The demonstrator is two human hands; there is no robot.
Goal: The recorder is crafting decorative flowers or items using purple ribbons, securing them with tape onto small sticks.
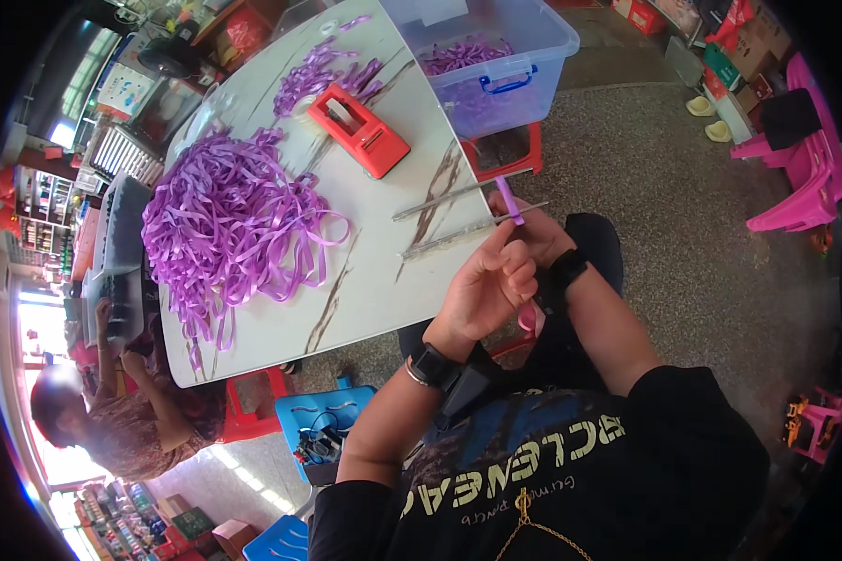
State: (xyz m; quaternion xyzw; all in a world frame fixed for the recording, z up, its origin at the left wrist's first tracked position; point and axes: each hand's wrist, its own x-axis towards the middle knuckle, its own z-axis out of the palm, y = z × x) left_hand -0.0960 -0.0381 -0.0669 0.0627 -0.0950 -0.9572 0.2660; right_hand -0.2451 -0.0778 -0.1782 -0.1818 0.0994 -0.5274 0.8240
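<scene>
Two thin metal rods (pixel 440 198) jut past the table's right edge, side by side. A purple ribbon (pixel 507 198) is laid across both rods near their outer ends. My left hand (pixel 496 280) is closed, its thumb and forefinger pinching the ribbon just below the rods. Behind it, my right hand (pixel 544 237) is curled in close at the same ribbon, its fingertips partly hidden. A pinkish ribbon tail (pixel 530 319) hangs beneath my hands. On the table lies a big tangled heap of purple ribbon loops (pixel 229 220).
A red tape dispenser (pixel 358 131) stands on the marble-patterned table (pixel 384 294), by a smaller ribbon pile (pixel 323 77). Beyond the right edge, a clear plastic bin (pixel 496 107) holding ribbons rests on a red stool (pixel 519 150). Another person (pixel 126 411) sits at the left.
</scene>
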